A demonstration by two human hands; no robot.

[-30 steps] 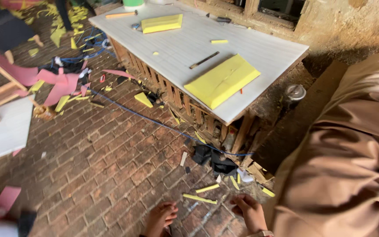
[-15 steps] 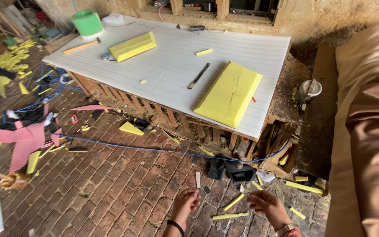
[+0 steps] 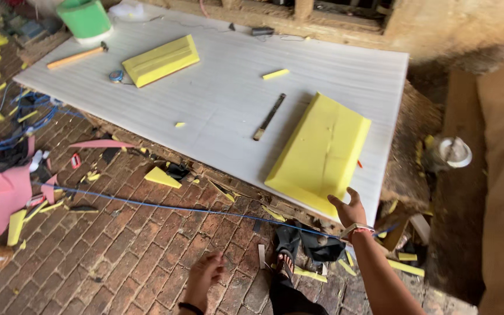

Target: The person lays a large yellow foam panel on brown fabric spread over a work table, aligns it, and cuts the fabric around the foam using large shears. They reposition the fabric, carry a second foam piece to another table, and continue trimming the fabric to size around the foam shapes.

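Head view: two hands, right hand [image 3: 348, 211] touching one of two yellow foam pads [image 3: 321, 153].

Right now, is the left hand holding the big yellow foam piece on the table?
No. The left hand hangs over the brick floor; only the right hand reaches the yellow foam piece.

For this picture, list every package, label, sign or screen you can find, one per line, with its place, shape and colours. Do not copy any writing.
No signs, labels or screens show here.
Green bucket: far left corner of the white tabletop, round, green with a pale base.
Small tin: on the ground right of the tabletop, round, whitish on top.
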